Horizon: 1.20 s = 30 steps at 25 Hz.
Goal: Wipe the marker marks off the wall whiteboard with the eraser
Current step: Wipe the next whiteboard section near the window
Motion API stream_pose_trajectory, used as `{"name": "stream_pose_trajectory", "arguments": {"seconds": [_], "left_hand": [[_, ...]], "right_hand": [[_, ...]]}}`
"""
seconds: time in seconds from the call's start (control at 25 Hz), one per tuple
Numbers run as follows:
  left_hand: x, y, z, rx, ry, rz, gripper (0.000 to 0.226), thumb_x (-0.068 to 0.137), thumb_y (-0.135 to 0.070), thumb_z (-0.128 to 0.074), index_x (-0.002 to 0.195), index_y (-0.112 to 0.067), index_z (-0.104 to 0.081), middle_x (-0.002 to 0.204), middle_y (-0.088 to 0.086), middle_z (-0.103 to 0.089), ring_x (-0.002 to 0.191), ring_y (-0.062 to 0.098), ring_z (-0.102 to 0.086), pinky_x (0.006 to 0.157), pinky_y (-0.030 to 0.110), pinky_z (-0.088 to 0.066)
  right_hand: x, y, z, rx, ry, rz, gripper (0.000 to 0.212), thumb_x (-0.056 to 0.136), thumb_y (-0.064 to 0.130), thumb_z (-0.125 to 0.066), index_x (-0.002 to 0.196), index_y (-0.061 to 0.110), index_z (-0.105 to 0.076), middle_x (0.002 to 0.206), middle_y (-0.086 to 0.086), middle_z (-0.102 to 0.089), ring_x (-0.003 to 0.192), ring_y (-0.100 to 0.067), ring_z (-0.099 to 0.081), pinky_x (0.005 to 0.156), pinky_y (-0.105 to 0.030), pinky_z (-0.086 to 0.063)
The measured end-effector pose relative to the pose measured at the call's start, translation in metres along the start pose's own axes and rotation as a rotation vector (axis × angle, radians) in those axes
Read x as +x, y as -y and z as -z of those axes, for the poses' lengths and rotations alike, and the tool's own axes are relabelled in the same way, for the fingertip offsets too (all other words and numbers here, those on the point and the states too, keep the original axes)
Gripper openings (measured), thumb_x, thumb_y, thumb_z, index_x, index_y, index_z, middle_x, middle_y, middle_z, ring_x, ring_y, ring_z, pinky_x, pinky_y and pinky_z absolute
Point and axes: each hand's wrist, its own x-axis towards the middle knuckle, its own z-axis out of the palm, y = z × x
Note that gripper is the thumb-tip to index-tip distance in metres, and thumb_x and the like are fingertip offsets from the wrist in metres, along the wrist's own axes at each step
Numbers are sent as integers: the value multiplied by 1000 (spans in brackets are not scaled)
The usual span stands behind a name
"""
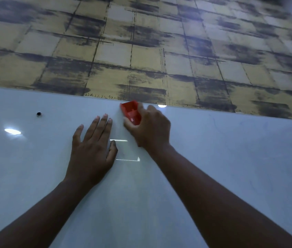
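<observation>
The white wall whiteboard (pixel 213 158) fills the lower half of the head view. My right hand (pixel 150 129) grips a red eraser (pixel 131 111) and holds it against the board just under its top edge. My left hand (pixel 91 145) lies flat on the board beside it, fingers straight and spread. Faint thin marker marks (pixel 215 122) show on the board to the right of the eraser. The part of the board under the eraser is hidden.
A small black dot (pixel 38 114), perhaps a magnet or mount, sits on the board at upper left. Bright light reflections (pixel 12 131) show on the glossy surface. Above the board's top edge runs yellow-and-black checked wallpaper (pixel 141 51).
</observation>
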Motion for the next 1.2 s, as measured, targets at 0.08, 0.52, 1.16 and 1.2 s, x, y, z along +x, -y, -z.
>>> {"name": "stream_pose_trajectory", "arguments": {"seconds": [0.08, 0.52, 1.16, 1.2], "left_hand": [[-1, 2, 0, -11, -11, -1, 73, 101, -43, -28, 163, -5, -37, 171, 12, -32, 160, 28, -30, 127, 59, -22], [-5, -11, -1, 36, -87, 16, 68, 101, -35, -29, 155, 2, -49, 163, 23, -44, 151, 40, -45, 119, 64, -32], [-7, -163, -24, -72, -24, 34, 68, 98, -35, -35, 156, -2, -49, 166, 17, -42, 155, 33, -39, 122, 63, -29], [-11, -162, -26, -58, -23, 12, 69, 99, -36, -32, 157, -3, -48, 167, 16, -40, 156, 33, -39, 123, 62, -29]], "right_hand": [[8, -42, 12, -31, -24, -118, 63, 89, 65, -58, 136, 22, -60, 102, -6, -68, 88, -23, -65, 77, -39, -57], [-29, -246, 76, -103, -208, -614, 68, 87, 61, -63, 135, 13, -64, 108, -18, -71, 93, -37, -67, 76, -38, -48], [-59, -153, 60, -36, 71, -11, 75, 91, 68, -53, 153, 28, -43, 106, -5, -61, 93, -23, -62, 76, -37, -56], [-54, -171, 65, -58, 69, -83, 73, 90, 69, -53, 152, 31, -44, 103, -5, -60, 93, -25, -62, 76, -37, -55]]}}
